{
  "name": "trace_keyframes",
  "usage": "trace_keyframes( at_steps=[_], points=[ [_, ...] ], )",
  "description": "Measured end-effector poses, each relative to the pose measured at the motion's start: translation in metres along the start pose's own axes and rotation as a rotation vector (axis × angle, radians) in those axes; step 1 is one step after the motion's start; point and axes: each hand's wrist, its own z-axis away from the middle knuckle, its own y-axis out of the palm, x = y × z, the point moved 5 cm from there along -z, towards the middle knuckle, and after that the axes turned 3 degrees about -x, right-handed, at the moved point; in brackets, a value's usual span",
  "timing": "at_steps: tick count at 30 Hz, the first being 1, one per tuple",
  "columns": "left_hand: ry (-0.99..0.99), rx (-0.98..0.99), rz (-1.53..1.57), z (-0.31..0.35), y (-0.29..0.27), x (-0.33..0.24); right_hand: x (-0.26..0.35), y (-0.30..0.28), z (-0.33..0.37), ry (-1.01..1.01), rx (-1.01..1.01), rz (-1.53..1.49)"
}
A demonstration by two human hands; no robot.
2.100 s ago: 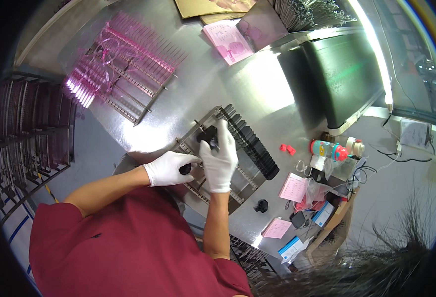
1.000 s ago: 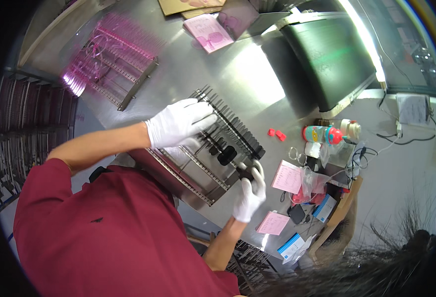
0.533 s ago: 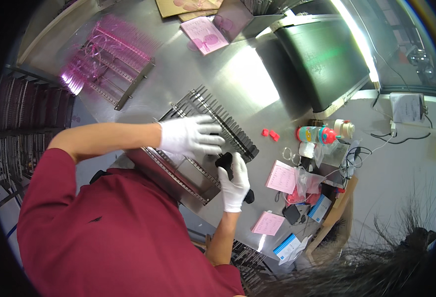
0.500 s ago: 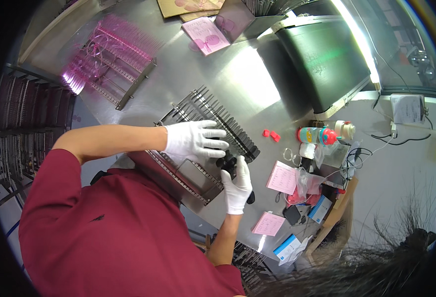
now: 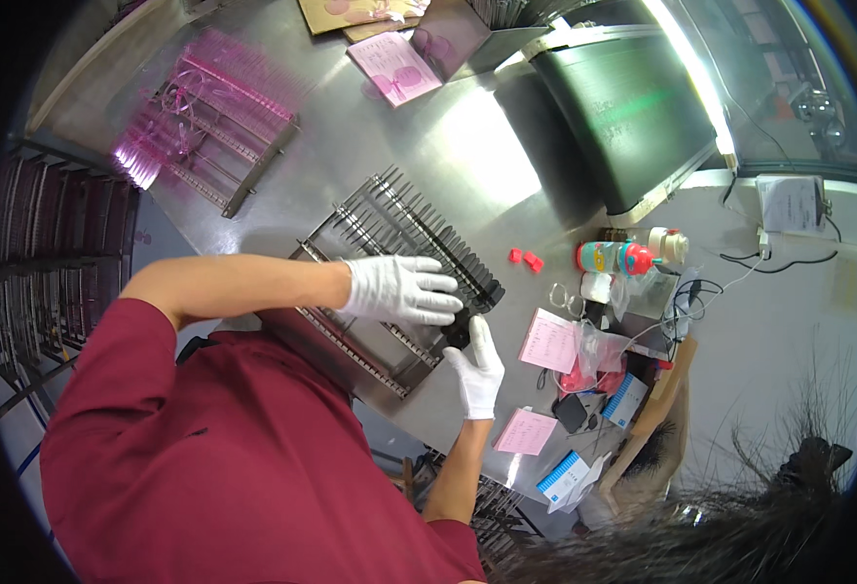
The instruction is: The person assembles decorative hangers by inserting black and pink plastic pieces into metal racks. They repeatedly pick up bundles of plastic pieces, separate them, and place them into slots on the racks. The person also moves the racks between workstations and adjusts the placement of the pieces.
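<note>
Small black part [image 5: 458, 332] sits at the near right edge of the black comb rack [image 5: 399, 263] on the tabletop [image 5: 467, 136]. My right hand [image 5: 477, 370] pinches it; left hand [image 5: 399, 289] lies spread flat over the rack. Seating step, I'd say; next calls for careful alignment with the teeth.

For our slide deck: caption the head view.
Two white-gloved hands, left and right, work at a black comb-like rack on a steel table.
</note>
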Motion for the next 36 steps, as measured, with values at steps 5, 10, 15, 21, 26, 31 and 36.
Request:
trace_keyframes(
  at_steps=[5,10,15,21,26,31,36],
  points=[
    [0.041,0.015,0.020,0.001,-0.009,0.003,0.016,-0.030,-0.006,0.380,-0.112,-0.175],
    [0.050,0.197,0.095,-0.026,-0.041,0.006,0.060,-0.020,-0.032,-0.209,-0.127,0.176],
    [-0.055,0.180,0.007,0.022,-0.059,0.049,0.063,0.000,-0.040,-0.433,-0.078,0.300],
    [-0.022,0.162,-0.029,0.034,-0.044,0.048,0.072,-0.002,-0.040,-0.455,0.048,0.623],
    [-0.009,0.171,-0.019,0.031,-0.056,0.048,0.083,-0.013,-0.047,-0.325,0.135,0.574],
    [0.024,0.124,-0.035,0.041,-0.053,0.043,0.096,-0.025,-0.047,-0.389,-0.042,0.456],
    [0.002,0.180,0.072,0.047,-0.059,0.040,0.084,0.004,-0.049,-0.476,-0.090,0.291]
  ],
)
